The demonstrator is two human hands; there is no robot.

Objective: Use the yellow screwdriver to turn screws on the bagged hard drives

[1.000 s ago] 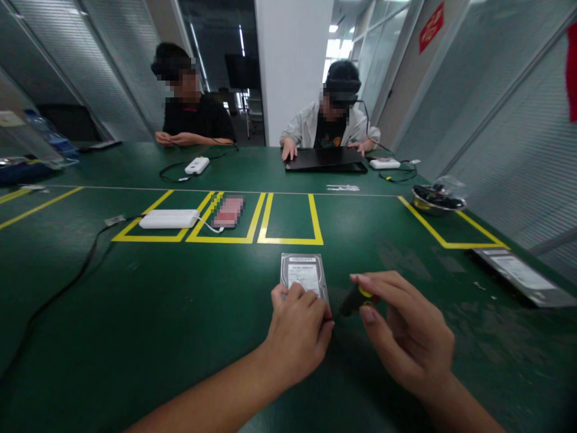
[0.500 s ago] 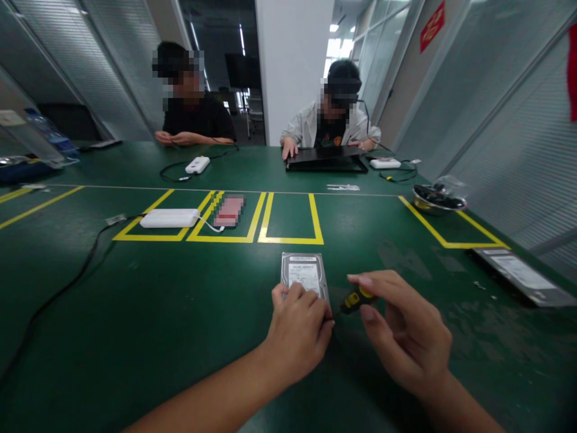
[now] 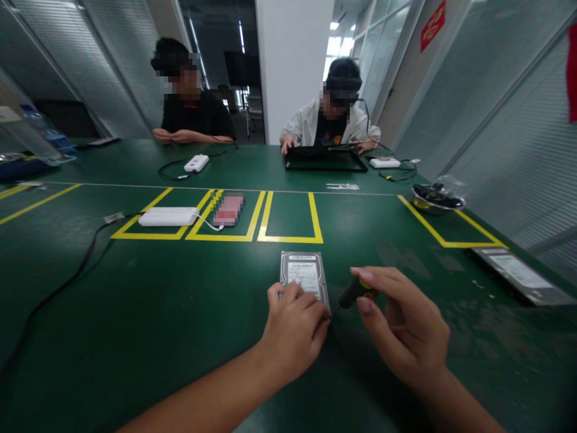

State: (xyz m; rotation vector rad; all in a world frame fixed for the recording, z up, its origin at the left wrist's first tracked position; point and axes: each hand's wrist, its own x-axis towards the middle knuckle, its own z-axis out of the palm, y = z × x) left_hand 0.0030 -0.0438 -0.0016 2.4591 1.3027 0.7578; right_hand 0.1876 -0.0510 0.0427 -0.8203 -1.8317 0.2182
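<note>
A silver hard drive (image 3: 304, 269) with a white label lies on the green table before me. My left hand (image 3: 297, 328) is closed over its near part, fingers curled on its top and side edges, hiding that end. In my right hand (image 3: 401, 325) is a short screwdriver (image 3: 354, 293) with a dark and yellow handle, pinched between thumb and fingers. Its thin shaft points left and down to the drive's near right corner, close by my left fingertips. Whether the tip sits in a screw is too small to tell.
Another drive (image 3: 523, 276) lies at the right, below a metal bowl (image 3: 437, 198) of dark items. A white power bank (image 3: 169, 216) and a phone (image 3: 228, 210) rest in yellow-taped boxes. Across the table, two people sit; one handles a black frame (image 3: 327, 159).
The screwdriver's handle has turned in my right fingers, showing less yellow. My left hand and the drive stay in place. Across the table, the black panel's tilt has changed.
</note>
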